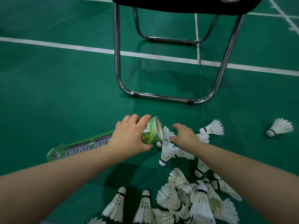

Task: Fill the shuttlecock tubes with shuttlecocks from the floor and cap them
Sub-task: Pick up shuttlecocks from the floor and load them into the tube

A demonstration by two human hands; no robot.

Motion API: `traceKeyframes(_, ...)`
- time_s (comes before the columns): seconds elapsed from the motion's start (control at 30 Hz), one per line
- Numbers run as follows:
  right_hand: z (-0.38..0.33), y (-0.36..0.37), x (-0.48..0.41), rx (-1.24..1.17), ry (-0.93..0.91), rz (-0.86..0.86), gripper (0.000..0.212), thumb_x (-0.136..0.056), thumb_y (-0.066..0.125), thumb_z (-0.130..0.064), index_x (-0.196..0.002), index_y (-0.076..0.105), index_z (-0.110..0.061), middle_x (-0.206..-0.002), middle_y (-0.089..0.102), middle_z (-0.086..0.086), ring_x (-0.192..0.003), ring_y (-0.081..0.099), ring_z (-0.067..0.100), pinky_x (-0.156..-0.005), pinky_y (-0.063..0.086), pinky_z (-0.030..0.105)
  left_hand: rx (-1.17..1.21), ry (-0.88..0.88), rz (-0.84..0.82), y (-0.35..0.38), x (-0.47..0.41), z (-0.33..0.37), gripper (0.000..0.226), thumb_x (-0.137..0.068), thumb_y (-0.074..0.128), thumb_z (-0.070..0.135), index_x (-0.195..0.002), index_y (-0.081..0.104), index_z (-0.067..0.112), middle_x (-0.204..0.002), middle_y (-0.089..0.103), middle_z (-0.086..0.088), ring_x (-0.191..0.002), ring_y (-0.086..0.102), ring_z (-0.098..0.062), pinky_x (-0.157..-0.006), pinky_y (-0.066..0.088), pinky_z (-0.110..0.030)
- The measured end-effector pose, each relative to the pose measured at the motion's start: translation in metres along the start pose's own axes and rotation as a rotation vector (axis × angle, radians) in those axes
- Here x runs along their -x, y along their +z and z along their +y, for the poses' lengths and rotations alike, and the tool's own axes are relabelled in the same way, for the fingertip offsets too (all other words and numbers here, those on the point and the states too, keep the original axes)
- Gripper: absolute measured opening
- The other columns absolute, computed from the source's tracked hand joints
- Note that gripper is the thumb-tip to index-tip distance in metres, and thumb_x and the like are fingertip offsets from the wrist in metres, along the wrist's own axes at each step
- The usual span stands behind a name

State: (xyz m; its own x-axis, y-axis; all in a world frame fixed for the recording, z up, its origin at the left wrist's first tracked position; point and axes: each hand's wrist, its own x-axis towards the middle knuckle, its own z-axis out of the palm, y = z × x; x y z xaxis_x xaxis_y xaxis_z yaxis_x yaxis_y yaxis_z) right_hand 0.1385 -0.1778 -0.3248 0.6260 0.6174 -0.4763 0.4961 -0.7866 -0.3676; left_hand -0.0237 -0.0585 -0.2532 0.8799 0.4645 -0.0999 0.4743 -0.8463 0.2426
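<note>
My left hand grips a green shuttlecock tube near its open end, which points right. A white feather shuttlecock sits right at the tube's mouth, under my right hand; I cannot tell whether the fingers hold it. A second green tube lies flat on the floor behind my left forearm. Several white shuttlecocks are heaped on the floor below my hands, with more just right of my right hand.
A folding chair with chrome legs stands straight ahead on the green court floor. A single shuttlecock lies apart at the far right. White court lines cross the floor behind.
</note>
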Motion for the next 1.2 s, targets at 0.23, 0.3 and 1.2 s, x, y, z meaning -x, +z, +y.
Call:
traceKeyframes(0.23, -0.004, 0.015, -0.016, 0.114, 0.014, 0.007, 0.032, -0.093, 0.045, -0.037, -0.12, 0.054, -0.02, -0.115, 0.062, 0.005, -0.107, 0.053, 0.025, -0.087, 0.037, 0.035, 0.027, -0.007, 0.027, 0.0, -0.006, -0.003, 0.083, -0.07, 0.067, 0.054, -0.14, 0.027, 0.031, -0.117, 0.045, 0.002, -0.107, 0.039, -0.019, -0.092, 0.034, -0.035)
traceKeyframes(0.3, -0.003, 0.012, -0.014, 0.008, 0.019, 0.053, 0.028, -0.096, 0.04, -0.033, -0.104, 0.061, -0.016, -0.097, 0.066, 0.006, -0.088, 0.057, 0.023, -0.082, 0.038, 0.033, 0.031, -0.012, 0.026, 0.0, -0.006, -0.003, 0.084, -0.07, 0.067, 0.054, -0.14, 0.027, 0.032, -0.118, 0.045, 0.002, -0.108, 0.039, -0.019, -0.092, 0.034, -0.036)
traceKeyframes(1.2, -0.051, -0.035, 0.061, -0.731, -0.256, -0.595, 0.019, -0.071, 0.064, -0.02, -0.087, 0.063, -0.011, -0.088, 0.06, 0.004, -0.088, 0.054, 0.018, -0.088, 0.043, 0.038, -0.06, 0.057, -0.047, 0.01, 0.007, 0.014, 0.086, -0.073, 0.062, 0.057, -0.144, 0.023, 0.029, -0.124, 0.045, 0.002, -0.112, 0.04, -0.021, -0.094, 0.034, -0.036)
